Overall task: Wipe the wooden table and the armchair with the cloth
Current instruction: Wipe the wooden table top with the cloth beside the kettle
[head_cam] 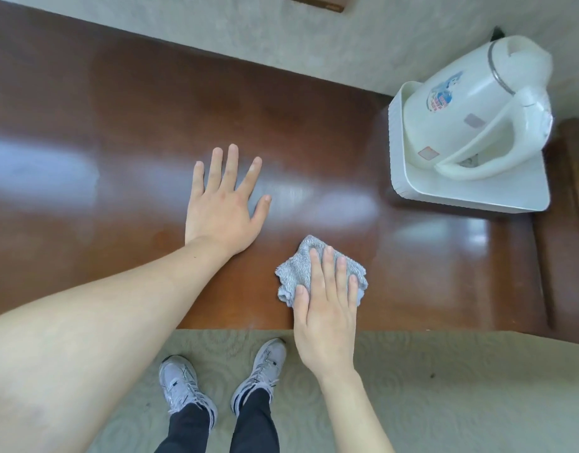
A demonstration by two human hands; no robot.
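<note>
The glossy brown wooden table (118, 132) fills most of the view. A crumpled grey cloth (296, 271) lies on it near the front edge, right of centre. My right hand (327, 308) presses flat on the cloth with straight fingers. My left hand (221, 204) rests flat on the bare tabletop to the upper left of the cloth, fingers spread. The armchair is not in view.
A white electric kettle (471, 106) stands in a white tray (477, 194) at the table's right end, near the wall. A darker wooden ledge (562, 243) runs along the right side. Below the table's front edge are patterned carpet and my two grey shoes (190, 387).
</note>
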